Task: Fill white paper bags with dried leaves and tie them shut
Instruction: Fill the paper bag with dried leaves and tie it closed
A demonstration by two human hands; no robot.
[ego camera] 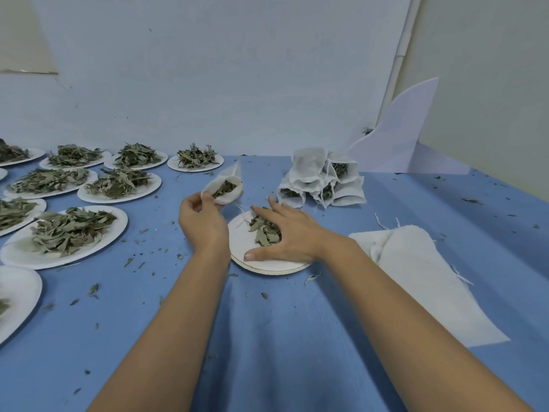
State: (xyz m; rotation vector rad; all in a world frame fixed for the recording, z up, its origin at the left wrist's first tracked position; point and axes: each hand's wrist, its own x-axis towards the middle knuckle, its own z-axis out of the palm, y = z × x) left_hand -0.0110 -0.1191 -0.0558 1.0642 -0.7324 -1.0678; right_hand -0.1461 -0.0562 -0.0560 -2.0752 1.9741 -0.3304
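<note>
My left hand pinches the rim of an open white bag and holds it up above the blue table; some dried leaves show inside its mouth. Just to the right, a white paper plate carries a small heap of dried leaves. My right hand lies over that heap with fingers spread and fairly straight, the thumb down on the bare plate.
Filled white bags are piled behind the plate. A stack of flat empty bags lies at right. Several plates of dried leaves cover the left of the blue table. Leaf crumbs are scattered about. A white board leans at back right.
</note>
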